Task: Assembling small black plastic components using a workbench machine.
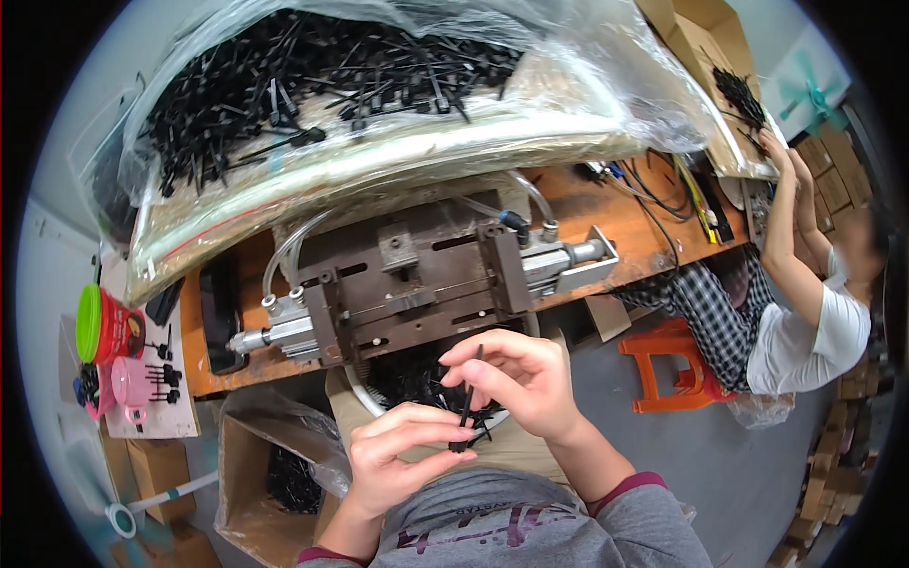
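In front of my body I hold a thin black plastic rod with a thicker lower end [466, 413]. My left hand [393, 456] pinches the thicker end between thumb and fingers. Higher up, the thumb and index finger of my right hand [526, 383] close on the rod's thin part. Just beyond my hands is a brown metal fixture [365, 276] with a pneumatic cylinder at each side and clear hoses. Below its front edge lies a heap of black plastic parts [412, 377], partly hidden by my hands.
A plastic-lined tray [379, 140] of black rods stands behind the fixture on the wooden bench [597, 213]. Left are a red-and-green tub [104, 324], a pink cup [135, 381] and an open carton [244, 511]. At right, a person [805, 331] works beside an orange stool [663, 347].
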`<act>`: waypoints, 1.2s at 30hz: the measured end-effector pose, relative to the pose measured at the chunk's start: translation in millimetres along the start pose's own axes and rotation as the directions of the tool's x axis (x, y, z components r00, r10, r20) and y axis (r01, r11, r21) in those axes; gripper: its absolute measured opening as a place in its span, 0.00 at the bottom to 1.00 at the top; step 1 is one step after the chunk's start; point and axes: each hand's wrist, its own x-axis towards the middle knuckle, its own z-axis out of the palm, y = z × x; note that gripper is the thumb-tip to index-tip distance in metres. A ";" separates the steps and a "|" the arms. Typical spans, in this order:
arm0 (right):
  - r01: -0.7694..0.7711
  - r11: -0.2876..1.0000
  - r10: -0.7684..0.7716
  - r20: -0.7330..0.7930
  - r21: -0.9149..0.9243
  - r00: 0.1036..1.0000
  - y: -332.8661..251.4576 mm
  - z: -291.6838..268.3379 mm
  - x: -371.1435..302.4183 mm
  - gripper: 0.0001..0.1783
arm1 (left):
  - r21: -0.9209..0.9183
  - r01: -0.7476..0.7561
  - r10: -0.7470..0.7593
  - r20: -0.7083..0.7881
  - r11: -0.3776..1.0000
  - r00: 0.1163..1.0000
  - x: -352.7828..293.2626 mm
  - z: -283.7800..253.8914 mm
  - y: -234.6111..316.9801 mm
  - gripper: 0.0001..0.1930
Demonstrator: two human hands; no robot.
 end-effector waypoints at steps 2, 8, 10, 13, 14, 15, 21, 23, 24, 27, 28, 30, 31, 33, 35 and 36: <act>-0.075 0.990 0.076 -0.004 0.122 0.997 3.1 -3.1 -2.1 0.10 | 0.051 -0.021 0.021 0.003 0.998 1.000 3.5 4.2 0.9 0.16; -0.079 0.957 0.104 -0.075 0.279 0.992 7.5 -9.4 -7.8 0.09 | 0.117 0.005 0.001 -0.046 0.993 0.999 4.1 16.4 6.7 0.17; -0.111 0.936 0.143 -0.075 0.334 0.987 6.4 -10.9 -5.1 0.09 | 0.171 -0.031 0.038 -0.040 0.985 0.998 7.4 18.3 9.0 0.17; -0.091 0.931 0.135 -0.101 0.354 0.986 8.6 -12.9 -4.4 0.08 | 0.240 -0.089 0.103 -0.046 0.967 0.994 11.7 20.6 11.2 0.16; -0.076 0.947 0.127 -0.147 0.311 0.981 5.5 -12.0 -5.5 0.08 | 0.245 -0.102 0.111 -0.021 0.964 0.994 13.9 20.8 11.1 0.16; -0.023 0.961 0.081 -0.196 0.277 0.977 6.2 -8.9 -4.9 0.07 | 0.263 -0.107 0.114 -0.008 0.959 0.994 16.5 19.8 10.9 0.16; 0.479 0.534 -0.142 -0.485 0.697 0.863 -17.8 -48.3 39.9 0.08 | -0.213 -0.107 0.213 0.573 0.971 0.791 7.2 33.4 17.7 0.07; 0.673 0.623 -0.407 -0.570 0.399 0.714 -34.9 -108.8 49.1 0.11 | 0.003 -0.143 0.118 0.556 0.990 0.823 -20.8 41.3 -1.8 0.07; 0.742 0.639 -0.509 -0.614 0.201 0.604 -54.8 -104.3 43.4 0.12 | 0.046 -0.100 0.073 0.409 0.994 0.910 -28.2 33.8 -10.7 0.07; 0.634 0.771 -0.521 -0.512 0.059 0.683 -49.0 -37.6 24.5 0.16 | 0.399 -0.195 0.270 -0.143 0.896 0.952 17.0 -37.3 22.3 0.12; 0.579 0.810 -0.560 -0.414 -0.093 0.717 -37.2 -26.3 21.3 0.16 | 0.507 -0.197 0.368 -0.264 0.839 0.891 27.9 -63.2 31.4 0.13; 0.478 0.865 -0.495 -0.424 -0.154 0.758 -11.6 -22.0 16.8 0.14 | 0.623 -0.299 0.603 -0.358 0.723 0.713 62.4 -116.6 47.9 0.16; 0.433 0.893 -0.443 -0.417 -0.123 0.794 -3.9 -18.9 12.1 0.13 | 0.872 -0.201 0.763 -0.254 0.446 0.594 82.5 -144.9 74.5 0.12; 0.378 0.921 -0.384 -0.382 -0.093 0.841 6.3 -8.1 1.8 0.12 | 0.871 0.038 0.750 -0.444 0.490 0.490 127.2 -213.1 95.8 0.33; 0.323 0.944 -0.324 -0.372 -0.068 0.870 22.4 -4.6 -8.3 0.11 | 0.882 0.302 0.839 -0.449 0.361 0.309 144.1 -251.9 95.2 0.42; 0.298 0.953 -0.297 -0.368 -0.056 0.881 29.3 -4.0 -12.0 0.11 | 0.878 0.325 0.861 -0.440 0.352 0.256 139.4 -264.9 76.7 0.38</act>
